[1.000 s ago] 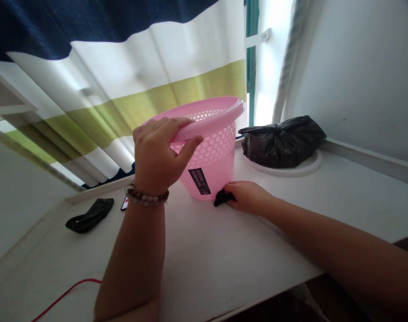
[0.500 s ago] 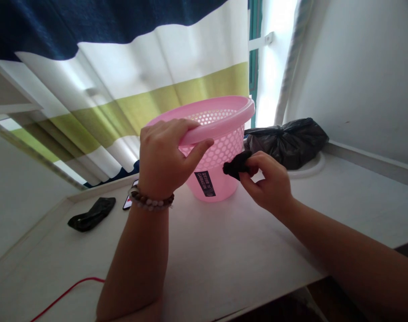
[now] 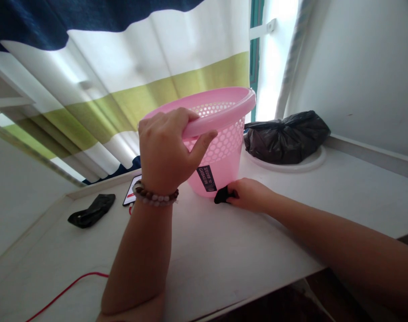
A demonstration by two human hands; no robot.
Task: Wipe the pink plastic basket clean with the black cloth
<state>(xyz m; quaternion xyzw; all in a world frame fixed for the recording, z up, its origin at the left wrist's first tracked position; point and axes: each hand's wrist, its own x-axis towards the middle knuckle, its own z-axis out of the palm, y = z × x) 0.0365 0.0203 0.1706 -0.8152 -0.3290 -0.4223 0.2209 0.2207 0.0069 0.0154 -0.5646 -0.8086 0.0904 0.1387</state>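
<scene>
A pink plastic garbage bin [image 3: 224, 147] with a perforated upper wall and a dark label stands on the white table, slightly tilted in view. My left hand [image 3: 168, 150], wearing beaded bracelets, is closed over the near-left part of its rim, thumb outside and fingers reaching over the edge. Low at the bin's right front, my right hand [image 3: 249, 194] pinches a small bunched black cloth [image 3: 221, 195]. The cloth is close against the foot of the bin, near the tabletop; its full shape is hidden by my fingers.
Behind on the right, a tied black plastic bag [image 3: 287, 138] rests on a round white lid-like disc [image 3: 291, 167]. To the left lie a folded black plastic piece [image 3: 93, 210], a lit phone [image 3: 132, 190] and a red cable [image 3: 70, 290]. A striped curtain [image 3: 123, 89] hangs behind.
My right hand has moved down with the black cloth, from the bin's mid wall to its base. My left hand keeps its hold on the rim.
</scene>
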